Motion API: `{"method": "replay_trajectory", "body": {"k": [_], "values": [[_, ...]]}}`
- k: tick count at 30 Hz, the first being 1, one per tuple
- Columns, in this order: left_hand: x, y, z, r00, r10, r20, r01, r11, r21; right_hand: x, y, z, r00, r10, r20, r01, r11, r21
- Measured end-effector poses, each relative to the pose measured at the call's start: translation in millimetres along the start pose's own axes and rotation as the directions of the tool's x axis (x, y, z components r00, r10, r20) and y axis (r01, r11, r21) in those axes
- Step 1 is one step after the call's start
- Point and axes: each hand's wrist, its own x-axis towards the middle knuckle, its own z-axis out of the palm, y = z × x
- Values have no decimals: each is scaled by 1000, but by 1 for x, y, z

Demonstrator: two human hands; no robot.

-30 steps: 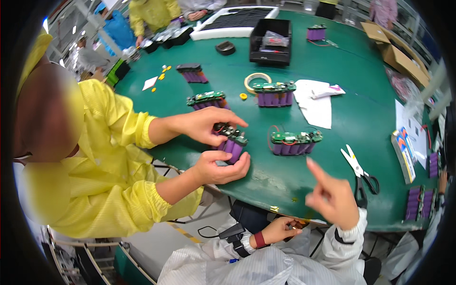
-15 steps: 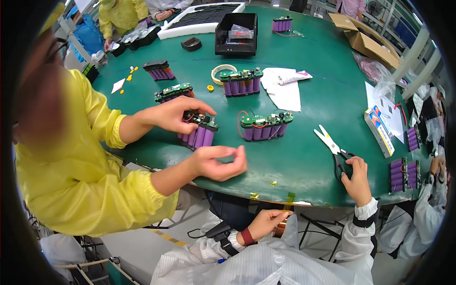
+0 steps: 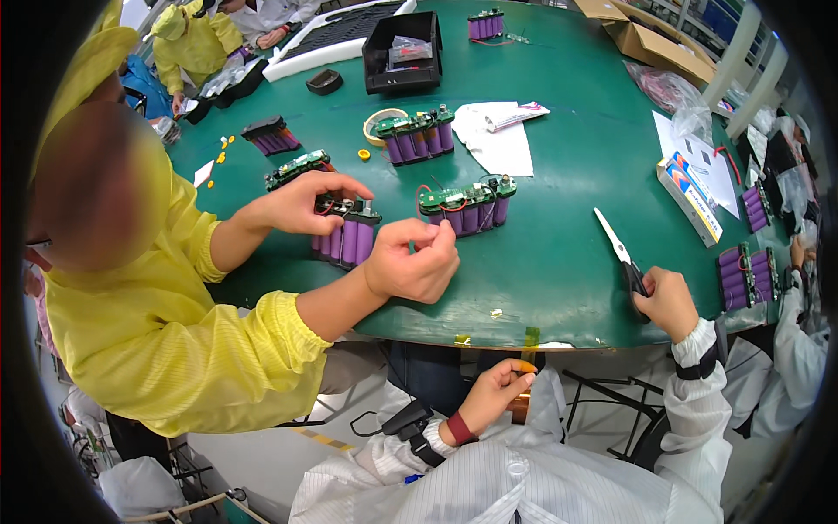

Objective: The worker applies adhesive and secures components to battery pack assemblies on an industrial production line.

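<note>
My right hand (image 3: 670, 304) grips the black handles of a pair of scissors (image 3: 614, 240) at the table's right front; the silver blades are together and point to the far left. In front of the table edge, my left hand (image 3: 493, 397) is closed on a roll of amber tape (image 3: 521, 407), partly hidden by the fingers. A strip of yellowish tape (image 3: 531, 339) runs over the table edge just above that hand. To the left, a co-worker in yellow has both hands at a purple battery pack (image 3: 347, 243). Another pack with a green circuit board (image 3: 469, 199) stands beyond.
More battery packs (image 3: 415, 140) stand across the green table (image 3: 559, 262). A black bin (image 3: 375, 74), a ring of cream tape (image 3: 371, 131), a white cloth (image 3: 515, 157) with a tube, and a small box (image 3: 690, 201) lie farther back. An open carton (image 3: 655, 48) is at the far right.
The scissors' blades have gone from spread to together, and my right hand now holds the handles more fully. The co-worker's nearer hand has moved up toward the packs. The view has shifted slightly.
</note>
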Motion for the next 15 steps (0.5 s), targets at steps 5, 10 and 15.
{"method": "replay_trajectory", "body": {"k": [5,10,15], "values": [[2,-21,-2,998,55,19,-55,998,1,-23,31,10,995,-62,-80,65,997,32],[5,-20,6,990,89,113,-88,996,-10,-46,35,8,1000,-6,-20,8,994,104],[10,-29,-4,995,98,12,-98,995,5,-62,8,-6,978,-209,-21,208,952,223]]}}
